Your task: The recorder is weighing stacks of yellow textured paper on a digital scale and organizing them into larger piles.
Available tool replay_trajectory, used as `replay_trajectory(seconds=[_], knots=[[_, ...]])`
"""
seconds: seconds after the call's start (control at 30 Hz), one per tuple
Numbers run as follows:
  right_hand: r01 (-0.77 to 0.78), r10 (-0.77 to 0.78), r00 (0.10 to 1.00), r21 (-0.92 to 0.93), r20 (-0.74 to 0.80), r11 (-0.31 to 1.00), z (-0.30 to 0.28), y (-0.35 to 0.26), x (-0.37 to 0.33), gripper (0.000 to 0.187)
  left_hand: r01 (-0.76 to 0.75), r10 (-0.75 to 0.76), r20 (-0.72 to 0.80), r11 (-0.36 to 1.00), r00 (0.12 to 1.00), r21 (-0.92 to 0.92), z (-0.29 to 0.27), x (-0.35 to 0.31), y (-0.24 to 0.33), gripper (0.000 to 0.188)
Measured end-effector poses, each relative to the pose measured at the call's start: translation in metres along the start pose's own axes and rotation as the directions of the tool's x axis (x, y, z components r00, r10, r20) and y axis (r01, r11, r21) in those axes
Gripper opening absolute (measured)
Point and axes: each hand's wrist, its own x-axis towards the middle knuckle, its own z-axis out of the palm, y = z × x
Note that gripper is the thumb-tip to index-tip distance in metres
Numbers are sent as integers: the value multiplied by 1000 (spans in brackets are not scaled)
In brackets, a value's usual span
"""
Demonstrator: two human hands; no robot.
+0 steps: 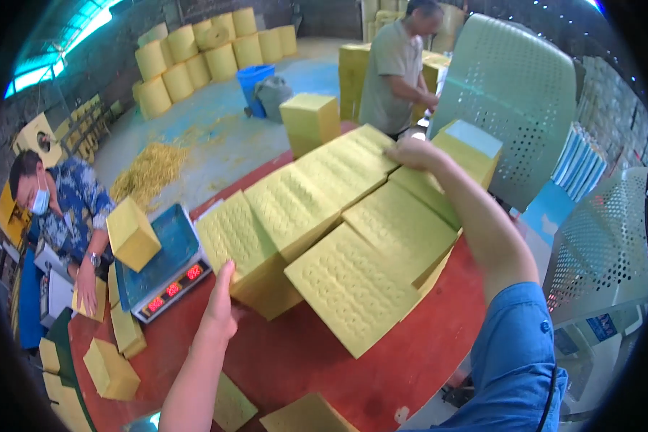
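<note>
Several thick yellow joss paper bundles (291, 209) with rows of pressed round marks stand in a line across the red table. My left hand (219, 313) presses against the near left end of this line, thumb up along the edge; its other fingers are mostly hidden. At the far end, my right hand (414, 153) curls over the last bundle's corner, so the line sits between both hands. Beside it on the right lies a second group of bundles (356, 281), the nearest one turned askew with a corner jutting toward me.
At the left, a blue-topped digital scale (162, 259) carries one bundle (132, 234). A masked person (68, 209) there has a hand on another bundle. Loose bundles (111, 369) lie near me on the red table (295, 367). Another person (396, 75) stands beyond, beside a perforated chair (507, 93).
</note>
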Motion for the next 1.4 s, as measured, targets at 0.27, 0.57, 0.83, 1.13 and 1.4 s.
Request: replay_trajectory(seconds=[0.27, 0.57, 0.83, 1.13, 1.4], knots=[[-70, 70, 997, -18, 32, 997, -15, -11, -10, 61, -24, 33, 82, 994, 996, -104, 7, -12, -7, 72], [-87, 69, 994, 217, 86, 972, -19, -56, 12, 56, -71, 63, -42, 976, 997, -206, 15, -6, -20, 69], [-171, 108, 968, 277, 227, 946, -18, -26, 21, 50, -74, 71, -50, 994, 996, -75, 8, -7, -16, 70], [-307, 249, 943, 283, 221, 909, -27, -18, 48, 83, -26, 26, 36, 1000, 999, 4, 2, -11, 1, 82], [-474, 95, 833, 614, 545, 631, 0, -4, 47, 89, 49, -48, 20, 997, 999, -65, 4, -9, -9, 81]])
